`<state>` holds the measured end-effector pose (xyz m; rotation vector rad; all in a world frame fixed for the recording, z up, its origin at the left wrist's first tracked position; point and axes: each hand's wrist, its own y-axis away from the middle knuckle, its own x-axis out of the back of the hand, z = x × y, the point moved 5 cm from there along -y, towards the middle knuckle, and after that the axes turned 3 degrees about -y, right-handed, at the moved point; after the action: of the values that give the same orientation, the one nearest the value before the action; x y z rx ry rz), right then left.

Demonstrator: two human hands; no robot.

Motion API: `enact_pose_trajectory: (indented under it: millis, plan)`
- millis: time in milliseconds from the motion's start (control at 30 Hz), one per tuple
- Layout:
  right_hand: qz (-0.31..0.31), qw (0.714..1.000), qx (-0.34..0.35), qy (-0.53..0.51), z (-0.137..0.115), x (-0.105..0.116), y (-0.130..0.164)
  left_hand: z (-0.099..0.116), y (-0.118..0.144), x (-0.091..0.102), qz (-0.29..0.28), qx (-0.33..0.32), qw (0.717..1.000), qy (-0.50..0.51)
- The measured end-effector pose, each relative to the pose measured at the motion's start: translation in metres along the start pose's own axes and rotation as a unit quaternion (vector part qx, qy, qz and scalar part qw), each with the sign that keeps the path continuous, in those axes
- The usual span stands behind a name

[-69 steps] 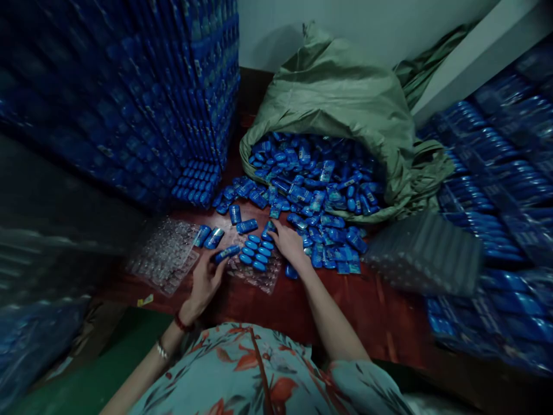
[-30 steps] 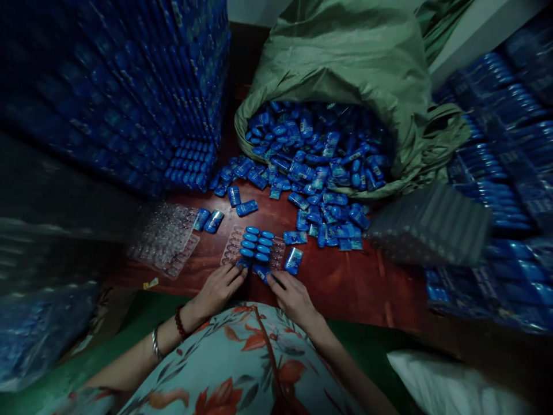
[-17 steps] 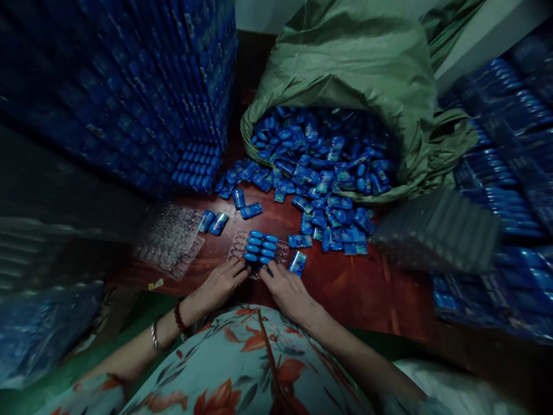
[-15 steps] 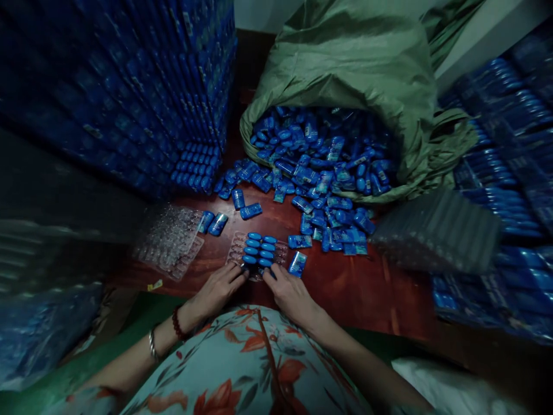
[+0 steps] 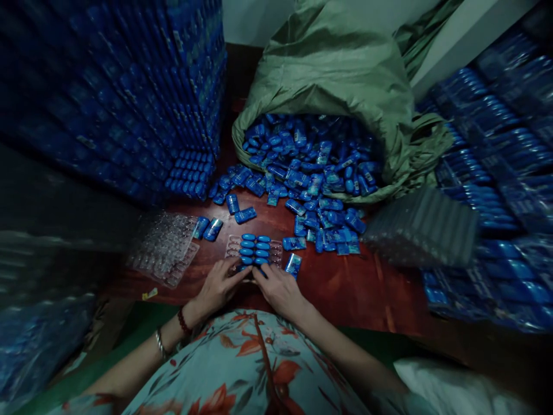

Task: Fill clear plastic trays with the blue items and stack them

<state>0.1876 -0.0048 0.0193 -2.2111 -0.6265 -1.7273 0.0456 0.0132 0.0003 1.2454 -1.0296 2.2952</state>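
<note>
On the table's near edge lies a clear moulded plastic tray [image 5: 276,251]. Two columns of small blue rounded packs [image 5: 247,244] stand in its middle slots, ends up; its side slots show clear. My left hand [image 5: 219,285] is at the tray's near left, thumb and fingers closed on a blue pack in the nearest row. My right hand [image 5: 279,288] mirrors it at the near right, fingertips pressed on the neighbouring pack. My fingers partly hide both of these packs. Just right of the tray, one loose blue pack [image 5: 293,264] lies close to my right hand.
A green woven sack [image 5: 332,69] spills many blue packs onto the red table [image 5: 337,288]. Clear trays [image 5: 162,245] are stacked at left, with more stacked trays [image 5: 425,230] at right. Tall stacks of filled trays [image 5: 185,75] rise at left; others [image 5: 479,167] stand at right.
The view has shifted slightly. My thumbs and fingertips have come closer together at the tray's near edge, now over the nearest row. The loose packs lie as before.
</note>
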Motion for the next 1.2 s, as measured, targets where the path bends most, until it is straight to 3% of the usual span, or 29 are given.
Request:
enact_pose_trajectory:
  millis: [67, 133, 233, 333, 433, 533, 600, 700, 800, 867, 933, 1067, 1200]
  plan:
    - [0.066, 0.997, -0.038, -0.022, 0.017, 0.001, 0.011, -0.017, -0.008, 0.001, 0.034, 0.047, 0.998, 0.027]
    - [0.092, 0.989, -0.11, -0.024, 0.043, 0.006, 0.015, -0.041, -0.027, -0.002, 0.047, 0.121, 0.991, 0.025]
    - [0.034, 0.982, -0.185, 0.022, 0.084, 0.015, 0.004, -0.077, -0.068, -0.019, -0.012, 0.218, 0.974, -0.058]
    - [-0.06, 0.986, -0.15, 0.049, 0.109, 0.017, -0.015, -0.096, -0.103, -0.04, -0.095, 0.246, 0.955, -0.133]
    - [-0.087, 0.987, -0.13, 0.022, 0.122, 0.015, -0.02, -0.101, -0.116, -0.051, -0.118, 0.241, 0.954, -0.133]
    - [-0.006, 0.983, -0.179, -0.049, 0.131, 0.016, -0.005, -0.1, -0.102, -0.046, -0.085, 0.247, 0.964, -0.059]
    - [0.086, 0.958, -0.228, -0.149, 0.131, 0.016, 0.015, -0.096, -0.079, -0.033, -0.043, 0.253, 0.966, -0.002]
    - [0.169, 0.878, -0.264, -0.362, 0.114, 0.002, 0.044, -0.079, -0.036, -0.004, 0.015, 0.277, 0.959, 0.054]
    - [0.162, 0.779, -0.268, -0.543, 0.079, -0.024, 0.058, -0.056, 0.005, 0.021, 0.032, 0.335, 0.936, 0.104]
    - [0.171, 0.757, -0.263, -0.574, 0.058, -0.036, 0.059, -0.042, 0.026, 0.029, 0.019, 0.385, 0.912, 0.139]
    - [0.2, 0.794, -0.234, -0.524, 0.046, -0.038, 0.057, -0.031, 0.04, 0.03, -0.001, 0.432, 0.885, 0.174]
    - [0.21, 0.907, -0.089, -0.353, 0.032, -0.031, 0.049, -0.024, 0.049, 0.022, -0.029, 0.478, 0.849, 0.225]
    - [0.174, 0.962, 0.009, -0.212, 0.028, -0.029, 0.051, -0.023, 0.047, 0.021, -0.027, 0.462, 0.863, 0.204]
